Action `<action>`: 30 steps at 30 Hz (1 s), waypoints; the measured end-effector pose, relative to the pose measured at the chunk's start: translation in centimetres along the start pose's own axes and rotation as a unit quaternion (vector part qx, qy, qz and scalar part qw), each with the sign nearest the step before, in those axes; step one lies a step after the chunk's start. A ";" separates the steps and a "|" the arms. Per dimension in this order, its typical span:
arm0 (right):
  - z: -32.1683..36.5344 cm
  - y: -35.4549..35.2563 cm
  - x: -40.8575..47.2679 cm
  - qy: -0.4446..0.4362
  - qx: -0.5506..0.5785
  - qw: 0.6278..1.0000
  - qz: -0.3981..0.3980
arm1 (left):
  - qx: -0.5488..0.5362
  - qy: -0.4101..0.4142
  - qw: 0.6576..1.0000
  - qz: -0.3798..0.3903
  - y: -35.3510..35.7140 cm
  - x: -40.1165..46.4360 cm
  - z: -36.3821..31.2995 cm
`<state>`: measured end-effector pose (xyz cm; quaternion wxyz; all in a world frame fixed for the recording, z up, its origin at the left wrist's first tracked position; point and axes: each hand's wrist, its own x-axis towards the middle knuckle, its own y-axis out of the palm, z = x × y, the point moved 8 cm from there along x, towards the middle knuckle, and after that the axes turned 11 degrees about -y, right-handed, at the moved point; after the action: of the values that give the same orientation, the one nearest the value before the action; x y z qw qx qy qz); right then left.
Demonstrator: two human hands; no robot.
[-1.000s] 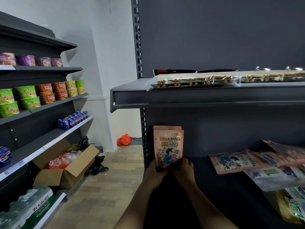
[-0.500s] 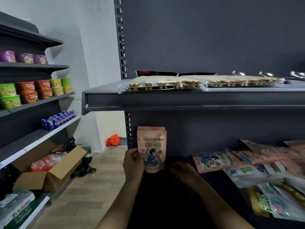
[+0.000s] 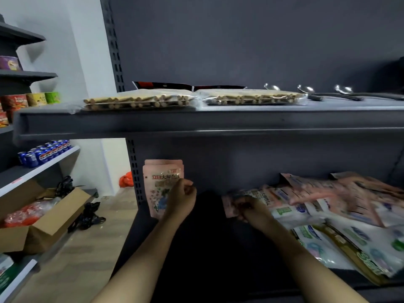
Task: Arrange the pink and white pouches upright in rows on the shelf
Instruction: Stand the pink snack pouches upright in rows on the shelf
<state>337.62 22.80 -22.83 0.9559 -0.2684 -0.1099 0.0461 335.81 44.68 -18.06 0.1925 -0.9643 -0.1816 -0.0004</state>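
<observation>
Now, in the head view, the left hand [image 3: 181,201] stood just in front of the upright pink pouches [image 3: 162,186] at the shelf's [image 3: 196,248] far left end, its fingers loosely curled; whether it touched the front pouch or merely hovered beside it could not be told. Half a second earlier that hand had been steadying the pouch from its left side, so it had shifted across to the right edge, and the pouches stood without visible support. The right hand [image 3: 251,212] had meanwhile travelled from the bare shelf to the heap [image 3: 323,197] of pink and white pouches lying flat on the right, and its grip was clamped on the near edge of a pink pouch [image 3: 231,207] there, blurred by motion.

Judging from this, the first stack was settled and the next pouch was being fetched; nearly the whole heap remained to be stood up, so the task was barely begun. On the shelf above lay packs of sticks [image 3: 140,101] and some spoons [image 3: 306,89].
</observation>
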 end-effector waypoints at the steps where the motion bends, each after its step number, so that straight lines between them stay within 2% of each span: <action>1: -0.2 -0.5 0.0 -0.004 -0.008 1.000 -0.002 | 0.029 -0.004 0.999 0.033 1.3 0.1 -0.2; 4: -0.7 -2.3 0.1 -0.024 -0.080 0.996 -0.011 | 0.111 0.008 0.988 0.103 4.7 -0.6 -1.3; 7: -0.4 -4.3 0.2 -0.056 -0.137 0.988 -0.037 | 0.128 0.033 0.985 0.112 6.9 -1.5 -2.7; 9: 0.2 -5.1 0.3 -0.085 -0.220 0.972 -0.012 | 0.132 0.038 0.984 0.113 7.9 -1.9 -3.2; 12: 0.0 -5.2 0.8 -0.124 -0.339 0.931 0.057 | 0.137 0.039 0.983 0.117 8.7 -2.3 -3.6; 16: -2.0 -4.4 1.5 -0.138 -0.436 0.877 0.146 | 0.141 0.037 0.984 0.098 8.5 -2.3 -3.8; 22: -1.9 -2.9 2.1 -0.189 -0.588 0.770 0.159 | 0.142 0.015 0.985 0.092 7.7 -2.4 -3.1; 27: -1.3 -2.8 2.0 -0.217 -0.587 0.763 0.160 | 0.148 0.000 0.985 0.083 6.9 -2.8 -2.3; 30: 0.3 -3.5 2.0 -0.239 -0.525 0.809 0.110 | 0.157 -0.003 0.985 0.072 6.5 -2.8 -2.1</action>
<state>339.60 20.23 -20.33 0.6014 -0.7202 -0.3122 0.1488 335.60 37.30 -18.71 0.3402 -0.9328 -0.1101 0.0445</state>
